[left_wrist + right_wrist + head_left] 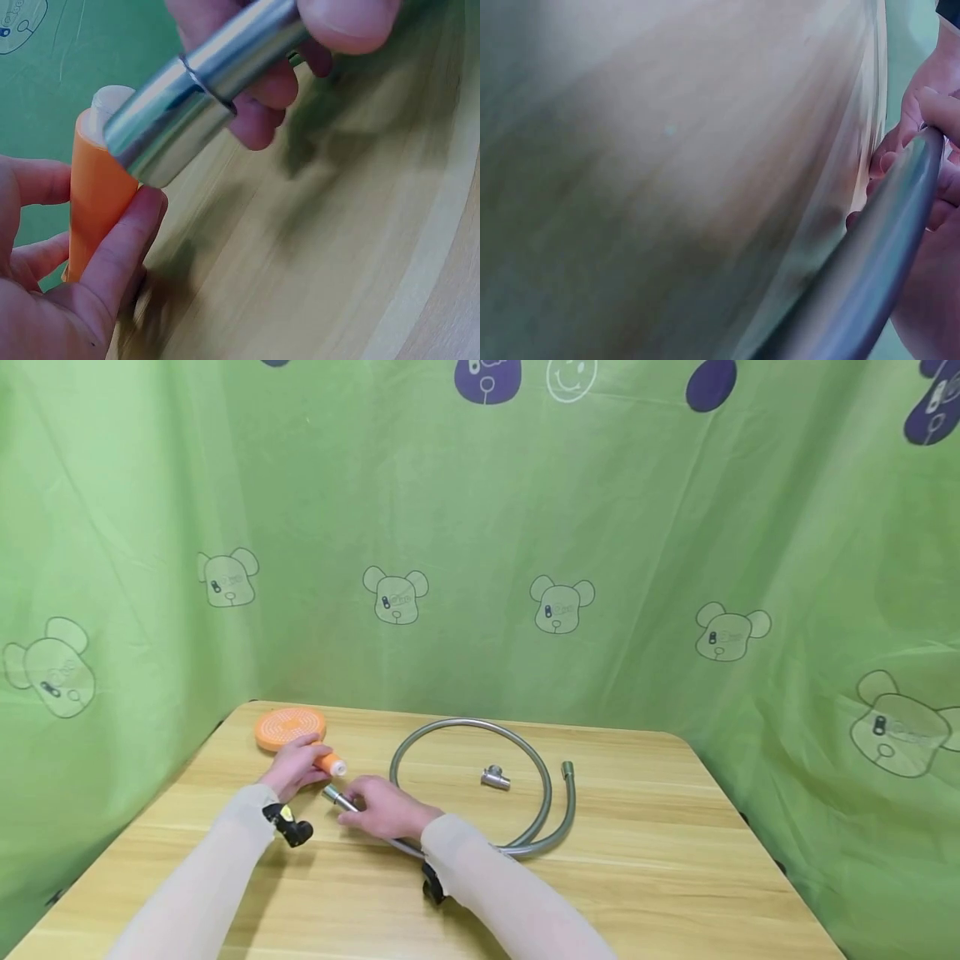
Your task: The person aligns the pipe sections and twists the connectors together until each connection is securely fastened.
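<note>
An orange shower head (291, 727) with a round perforated face is at the far left of the table, its handle angled toward me. My left hand (297, 766) grips that orange handle (97, 199), whose white threaded end (110, 103) sticks out past the fingers. In my right hand (390, 807) is one end of a grey shower hose (885, 247), pinched between thumb and fingers just behind its metal connector (172, 112). That connector points at the handle's white end and overlaps it in the left wrist view; the head view shows a small gap between them.
The hose (546, 777) loops across the middle of the wooden table (660, 860), its other connector (567, 769) lying to the right. Inside the loop lies a small chrome fitting (495, 777). A green curtain (480, 660) surrounds the table's back and sides.
</note>
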A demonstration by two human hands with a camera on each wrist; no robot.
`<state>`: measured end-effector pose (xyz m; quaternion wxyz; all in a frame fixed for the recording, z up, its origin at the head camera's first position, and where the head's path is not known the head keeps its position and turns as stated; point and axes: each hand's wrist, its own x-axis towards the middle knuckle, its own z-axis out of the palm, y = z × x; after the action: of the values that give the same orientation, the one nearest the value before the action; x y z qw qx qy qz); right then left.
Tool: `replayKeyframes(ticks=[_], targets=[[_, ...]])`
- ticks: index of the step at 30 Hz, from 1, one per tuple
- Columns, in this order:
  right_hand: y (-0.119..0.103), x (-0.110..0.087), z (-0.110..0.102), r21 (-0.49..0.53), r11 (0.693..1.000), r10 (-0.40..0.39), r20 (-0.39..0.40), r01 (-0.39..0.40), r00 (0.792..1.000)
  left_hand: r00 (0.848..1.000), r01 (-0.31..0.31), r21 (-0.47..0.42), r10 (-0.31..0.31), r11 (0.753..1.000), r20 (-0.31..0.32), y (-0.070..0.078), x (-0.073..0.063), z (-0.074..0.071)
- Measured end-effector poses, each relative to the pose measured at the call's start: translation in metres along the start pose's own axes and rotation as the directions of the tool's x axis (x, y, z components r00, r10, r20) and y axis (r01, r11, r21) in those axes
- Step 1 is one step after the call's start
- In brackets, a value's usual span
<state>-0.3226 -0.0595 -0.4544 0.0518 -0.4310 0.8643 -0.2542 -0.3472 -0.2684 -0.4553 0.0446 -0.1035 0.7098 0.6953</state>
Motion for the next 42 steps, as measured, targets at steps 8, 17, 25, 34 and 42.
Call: replayKeyframes(ticks=[8,17,25,34,42], targets=[[0.0019,-0.0003,0.0032,0.098,0.993,0.062,-0.007,-0.061,0.998,1.000,0.005,-0.016,-0.005,1.000,0.002,0.0014,-0.0010,-0.0017],[0.0015,0.0022,0.0052,0.197,0.974,0.117,-0.027,-0.110,0.993,1.000,-0.012,-0.045,0.013,0.999,0.014,-0.0002,-0.0036,-0.0035],[-0.0018,0.0005,0.0018,0.267,0.954,0.149,-0.029,-0.136,0.988,0.999,-0.032,-0.116,0.036,0.993,0.028,-0.0004,-0.0042,-0.0058],[-0.0048,0.0025,-0.0001,0.337,0.930,0.168,-0.041,-0.145,0.985,0.999,-0.038,-0.105,0.038,0.994,-0.003,-0.0018,-0.0069,-0.0091],[-0.0018,0.0030,-0.0007,0.351,0.920,0.202,-0.048,-0.172,0.978,0.995,-0.080,-0.083,0.074,0.993,-0.071,0.0038,-0.0065,-0.0072]])
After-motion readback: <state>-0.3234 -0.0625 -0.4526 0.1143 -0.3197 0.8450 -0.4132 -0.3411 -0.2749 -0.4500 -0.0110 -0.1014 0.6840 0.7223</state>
